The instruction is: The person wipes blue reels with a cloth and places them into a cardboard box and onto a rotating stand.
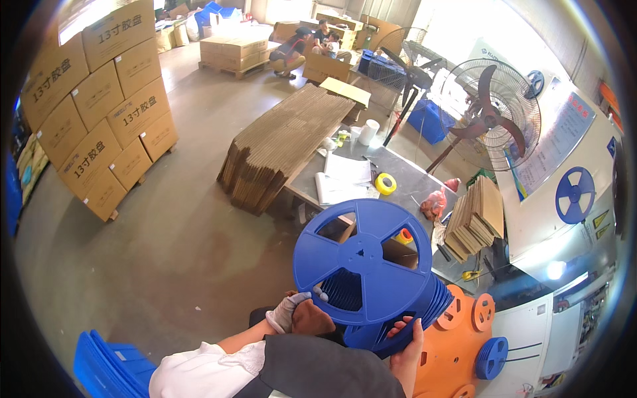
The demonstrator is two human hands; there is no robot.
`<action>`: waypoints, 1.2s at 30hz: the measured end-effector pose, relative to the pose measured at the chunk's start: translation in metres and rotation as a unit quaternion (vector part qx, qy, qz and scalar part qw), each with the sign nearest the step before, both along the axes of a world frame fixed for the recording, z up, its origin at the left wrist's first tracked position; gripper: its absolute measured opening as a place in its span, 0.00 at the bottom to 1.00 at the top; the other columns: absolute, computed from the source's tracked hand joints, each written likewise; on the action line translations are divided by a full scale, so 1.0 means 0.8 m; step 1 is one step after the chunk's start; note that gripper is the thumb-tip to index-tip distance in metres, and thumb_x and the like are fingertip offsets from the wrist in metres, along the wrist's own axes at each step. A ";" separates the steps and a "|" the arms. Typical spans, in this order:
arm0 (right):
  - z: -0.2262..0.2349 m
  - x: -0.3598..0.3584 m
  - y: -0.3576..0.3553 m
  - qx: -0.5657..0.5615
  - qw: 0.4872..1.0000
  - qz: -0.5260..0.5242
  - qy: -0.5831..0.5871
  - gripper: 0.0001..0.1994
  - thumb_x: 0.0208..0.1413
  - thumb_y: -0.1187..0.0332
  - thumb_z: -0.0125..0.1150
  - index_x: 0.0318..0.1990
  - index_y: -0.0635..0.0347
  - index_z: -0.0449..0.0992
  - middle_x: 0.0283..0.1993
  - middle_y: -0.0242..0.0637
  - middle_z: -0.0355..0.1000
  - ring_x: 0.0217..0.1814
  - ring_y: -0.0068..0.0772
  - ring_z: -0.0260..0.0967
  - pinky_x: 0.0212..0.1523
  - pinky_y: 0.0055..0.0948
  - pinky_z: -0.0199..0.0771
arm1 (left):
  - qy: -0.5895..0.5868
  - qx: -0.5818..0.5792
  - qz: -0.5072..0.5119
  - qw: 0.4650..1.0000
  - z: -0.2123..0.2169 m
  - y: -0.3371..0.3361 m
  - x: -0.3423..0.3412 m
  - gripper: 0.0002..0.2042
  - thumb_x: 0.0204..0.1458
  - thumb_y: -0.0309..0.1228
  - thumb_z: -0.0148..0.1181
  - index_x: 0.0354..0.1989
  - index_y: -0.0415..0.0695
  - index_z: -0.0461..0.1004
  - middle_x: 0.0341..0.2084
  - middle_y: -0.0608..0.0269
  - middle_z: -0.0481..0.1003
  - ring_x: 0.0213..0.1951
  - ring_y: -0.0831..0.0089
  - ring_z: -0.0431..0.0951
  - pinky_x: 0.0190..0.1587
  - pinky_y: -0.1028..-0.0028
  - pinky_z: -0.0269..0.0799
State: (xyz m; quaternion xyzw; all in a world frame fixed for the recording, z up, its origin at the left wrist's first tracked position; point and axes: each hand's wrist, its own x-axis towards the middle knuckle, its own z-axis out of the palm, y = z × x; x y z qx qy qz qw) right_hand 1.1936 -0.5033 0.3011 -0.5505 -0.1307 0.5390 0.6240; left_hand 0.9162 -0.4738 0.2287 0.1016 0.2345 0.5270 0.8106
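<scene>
We see a blue reel stack [371, 272] near us, an orange plate [458, 345] right of it, a yellow tape roll [385, 184] farther off, brown cartons [99, 106] far left.

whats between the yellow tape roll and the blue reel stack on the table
In the head view, only bare grey table top shows between the yellow tape roll and the blue reel stack.

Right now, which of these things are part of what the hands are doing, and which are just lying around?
In hand:
stack of blue plastic spoked reels, gripped by the left hand, partly wrapped in white cloth, and the bare right hand

Lying about:
yellow tape roll on the grey metal table
flattened brown cardboard sheets
standing electric fan
orange plastic reels
</scene>
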 end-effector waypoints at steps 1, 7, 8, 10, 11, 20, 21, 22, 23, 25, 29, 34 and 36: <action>-0.001 -0.002 0.001 0.006 1.000 0.010 0.006 0.17 0.61 0.52 0.50 0.39 0.59 0.70 0.25 0.35 0.71 0.24 0.28 0.66 0.27 0.29 0.69 | 0.008 0.003 0.005 1.000 0.004 0.001 -0.007 0.12 0.51 0.36 0.60 0.40 0.44 0.73 0.37 0.63 0.74 0.40 0.72 0.74 0.48 0.73 0.70; -0.018 -0.011 0.003 0.032 0.998 0.028 0.046 0.20 0.61 0.47 0.47 0.34 0.57 0.68 0.18 0.30 0.61 0.20 0.25 0.60 0.24 0.28 0.64 | 0.040 -0.001 0.062 0.997 0.011 0.004 -0.043 0.15 0.50 0.41 0.59 0.40 0.42 0.72 0.37 0.64 0.73 0.43 0.72 0.72 0.51 0.73 0.66; -0.016 -0.017 0.007 0.025 0.998 0.027 0.060 0.20 0.61 0.47 0.46 0.34 0.56 0.68 0.17 0.28 0.58 0.19 0.24 0.56 0.23 0.27 0.61 | 0.059 0.010 0.074 0.995 0.012 0.002 -0.052 0.15 0.51 0.40 0.58 0.40 0.42 0.72 0.37 0.64 0.73 0.42 0.72 0.72 0.50 0.73 0.67; -0.020 -0.023 0.011 0.028 0.994 0.064 0.087 0.19 0.61 0.47 0.46 0.35 0.55 0.67 0.17 0.26 0.56 0.18 0.23 0.53 0.25 0.25 0.59 | 0.046 -0.001 0.093 0.995 -0.004 -0.007 -0.070 0.14 0.52 0.39 0.57 0.41 0.42 0.71 0.37 0.64 0.73 0.41 0.72 0.73 0.49 0.73 0.68; -0.022 -0.026 0.012 0.021 0.996 0.063 0.066 0.19 0.61 0.47 0.46 0.35 0.55 0.68 0.18 0.26 0.57 0.19 0.22 0.53 0.25 0.25 0.60 | 0.010 -0.020 0.100 0.995 -0.018 -0.009 -0.076 0.14 0.53 0.38 0.56 0.41 0.42 0.71 0.37 0.64 0.73 0.40 0.72 0.73 0.49 0.72 0.69; -0.021 -0.029 0.012 0.022 0.995 0.083 0.050 0.19 0.63 0.50 0.45 0.37 0.58 0.70 0.20 0.28 0.61 0.21 0.22 0.59 0.27 0.26 0.65 | 0.031 -0.034 0.193 0.980 -0.028 -0.029 -0.102 0.11 0.52 0.33 0.56 0.41 0.42 0.72 0.36 0.59 0.74 0.39 0.70 0.74 0.48 0.70 0.70; -0.020 -0.028 0.013 0.025 0.995 0.085 0.045 0.19 0.63 0.50 0.45 0.37 0.58 0.70 0.20 0.28 0.61 0.21 0.22 0.59 0.27 0.26 0.65 | 0.041 -0.043 0.199 0.978 -0.029 -0.032 -0.103 0.11 0.52 0.33 0.56 0.41 0.42 0.72 0.36 0.59 0.74 0.39 0.69 0.74 0.48 0.70 0.70; -0.020 -0.027 0.015 0.028 0.995 0.088 0.040 0.19 0.63 0.50 0.45 0.37 0.58 0.70 0.20 0.28 0.61 0.21 0.22 0.59 0.27 0.26 0.65 | 0.051 -0.051 0.204 0.976 -0.031 -0.034 -0.104 0.11 0.52 0.33 0.56 0.41 0.42 0.72 0.36 0.59 0.74 0.39 0.69 0.74 0.48 0.69 0.70; -0.022 -0.028 0.015 0.029 0.994 0.091 0.045 0.19 0.63 0.50 0.45 0.38 0.58 0.70 0.20 0.28 0.61 0.21 0.22 0.59 0.27 0.26 0.65 | 0.062 -0.038 0.204 0.976 -0.036 -0.035 -0.108 0.11 0.52 0.33 0.56 0.41 0.42 0.72 0.36 0.59 0.74 0.39 0.69 0.74 0.48 0.69 0.70; -0.026 -0.028 0.019 0.031 0.993 0.096 0.056 0.19 0.63 0.50 0.45 0.38 0.58 0.70 0.20 0.28 0.61 0.21 0.22 0.59 0.27 0.26 0.65 | 0.084 -0.011 0.203 0.975 -0.044 -0.035 -0.119 0.12 0.52 0.34 0.57 0.41 0.42 0.72 0.36 0.59 0.74 0.39 0.69 0.74 0.48 0.68 0.70; -0.022 -0.040 0.023 0.029 0.994 0.089 0.056 0.18 0.63 0.52 0.45 0.38 0.60 0.70 0.19 0.29 0.62 0.21 0.23 0.60 0.27 0.26 0.65 | 0.061 -0.016 0.217 0.974 -0.029 -0.035 -0.119 0.12 0.51 0.35 0.57 0.41 0.42 0.72 0.36 0.60 0.74 0.39 0.68 0.74 0.47 0.68 0.71; -0.019 -0.040 0.011 -0.003 0.998 0.035 0.052 0.18 0.62 0.53 0.47 0.38 0.61 0.70 0.19 0.28 0.60 0.20 0.22 0.57 0.26 0.24 0.64 | 0.089 -0.040 0.178 0.979 -0.036 -0.004 -0.111 0.12 0.51 0.35 0.57 0.42 0.42 0.72 0.35 0.60 0.74 0.37 0.68 0.75 0.47 0.67 0.71; -0.017 -0.027 -0.002 -0.017 0.998 -0.015 0.062 0.17 0.62 0.54 0.49 0.38 0.63 0.70 0.19 0.27 0.59 0.19 0.21 0.56 0.25 0.24 0.63 | 0.173 -0.083 0.186 0.964 -0.066 0.002 -0.119 0.08 0.50 0.34 0.56 0.35 0.45 0.72 0.29 0.62 0.73 0.32 0.69 0.73 0.39 0.67 0.69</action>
